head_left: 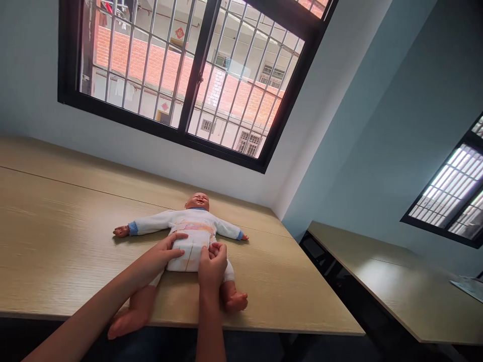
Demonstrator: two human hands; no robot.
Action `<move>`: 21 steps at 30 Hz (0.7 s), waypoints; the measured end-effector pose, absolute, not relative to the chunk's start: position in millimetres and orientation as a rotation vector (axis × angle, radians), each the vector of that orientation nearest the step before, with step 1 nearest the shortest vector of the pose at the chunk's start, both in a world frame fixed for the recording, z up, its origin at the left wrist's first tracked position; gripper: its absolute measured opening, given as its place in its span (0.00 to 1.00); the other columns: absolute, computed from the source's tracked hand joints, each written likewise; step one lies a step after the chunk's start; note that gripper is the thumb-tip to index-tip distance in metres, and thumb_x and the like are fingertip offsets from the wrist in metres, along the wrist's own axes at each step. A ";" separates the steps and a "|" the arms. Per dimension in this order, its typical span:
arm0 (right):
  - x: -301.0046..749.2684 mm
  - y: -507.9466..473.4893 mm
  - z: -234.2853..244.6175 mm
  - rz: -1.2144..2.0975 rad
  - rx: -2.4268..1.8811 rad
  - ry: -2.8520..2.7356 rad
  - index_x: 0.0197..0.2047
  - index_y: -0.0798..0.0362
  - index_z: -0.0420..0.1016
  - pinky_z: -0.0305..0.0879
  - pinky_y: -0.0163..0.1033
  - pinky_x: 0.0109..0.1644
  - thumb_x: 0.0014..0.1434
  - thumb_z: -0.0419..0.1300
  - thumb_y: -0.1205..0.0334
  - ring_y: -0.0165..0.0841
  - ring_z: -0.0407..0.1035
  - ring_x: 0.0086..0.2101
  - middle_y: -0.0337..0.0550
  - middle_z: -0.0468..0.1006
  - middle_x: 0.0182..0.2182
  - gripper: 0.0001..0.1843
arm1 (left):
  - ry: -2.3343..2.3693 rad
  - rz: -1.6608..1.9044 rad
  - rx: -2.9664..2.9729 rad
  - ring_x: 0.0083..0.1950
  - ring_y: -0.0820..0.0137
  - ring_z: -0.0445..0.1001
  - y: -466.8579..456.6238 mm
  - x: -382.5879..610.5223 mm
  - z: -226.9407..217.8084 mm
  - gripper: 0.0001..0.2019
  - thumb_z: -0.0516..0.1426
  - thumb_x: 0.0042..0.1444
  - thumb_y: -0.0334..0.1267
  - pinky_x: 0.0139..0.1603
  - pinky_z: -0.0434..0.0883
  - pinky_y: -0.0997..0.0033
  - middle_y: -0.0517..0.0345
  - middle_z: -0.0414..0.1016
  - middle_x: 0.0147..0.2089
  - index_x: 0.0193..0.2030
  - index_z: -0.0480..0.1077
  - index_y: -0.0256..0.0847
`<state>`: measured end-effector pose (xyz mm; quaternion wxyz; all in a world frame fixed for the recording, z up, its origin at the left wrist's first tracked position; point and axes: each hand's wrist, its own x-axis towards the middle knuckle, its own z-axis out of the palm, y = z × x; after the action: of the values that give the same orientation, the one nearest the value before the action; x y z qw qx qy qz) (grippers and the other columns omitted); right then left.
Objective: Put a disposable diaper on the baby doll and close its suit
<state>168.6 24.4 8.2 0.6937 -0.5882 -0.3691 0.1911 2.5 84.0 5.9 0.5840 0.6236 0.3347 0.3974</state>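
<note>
On its back on the table lies a baby doll point(198, 201) in a white long-sleeved outfit with blue cuffs and collar, arms spread wide. A white diaper point(191, 246) with pale orange and printed markings covers its middle. My left hand point(171, 250) rests against the diaper's left side, thumb and forefinger stretched out over its front, the other fingers partly hidden. At the opposite side, my right hand point(214, 259) has its fingers pinched together on the diaper's edge. Both bare legs of the doll point toward me, the left foot point(128, 322) reaching past the table's front edge.
The light wooden table point(68, 241) runs along the wall beneath a barred window point(188, 80). A second table point(381, 271) stands to the right across a dark gap. Something flat point(468, 287) lies at its far right.
</note>
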 end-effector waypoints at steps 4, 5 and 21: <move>168.8 27.1 3.2 0.471 -1.264 -0.838 0.44 0.51 0.68 0.75 0.43 0.38 0.56 0.64 0.56 0.41 0.78 0.33 0.45 0.82 0.32 0.14 | 0.755 0.905 1.398 0.71 0.48 0.72 93.7 3.5 -3.7 0.36 0.64 0.56 0.44 0.67 0.73 0.55 0.44 0.72 0.73 0.72 0.65 0.42; 168.9 27.7 2.0 0.491 -1.243 -0.839 0.44 0.51 0.68 0.74 0.43 0.37 0.56 0.64 0.55 0.41 0.78 0.32 0.45 0.82 0.31 0.15 | 0.747 0.902 1.388 0.72 0.49 0.72 95.2 3.8 -5.2 0.36 0.64 0.56 0.43 0.68 0.72 0.55 0.44 0.71 0.74 0.72 0.64 0.42; 179.8 39.6 -8.7 0.816 -0.911 -0.703 0.54 0.52 0.71 0.77 0.48 0.55 0.50 0.67 0.55 0.45 0.81 0.51 0.55 0.85 0.52 0.28 | 0.780 0.933 1.418 0.72 0.46 0.71 94.5 3.8 -3.6 0.37 0.67 0.54 0.46 0.68 0.73 0.54 0.43 0.70 0.75 0.71 0.68 0.41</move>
<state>179.8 39.6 -8.7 0.7613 -0.4187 -0.3230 0.3752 3.8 94.5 -3.6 0.5946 0.6103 0.3358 0.4015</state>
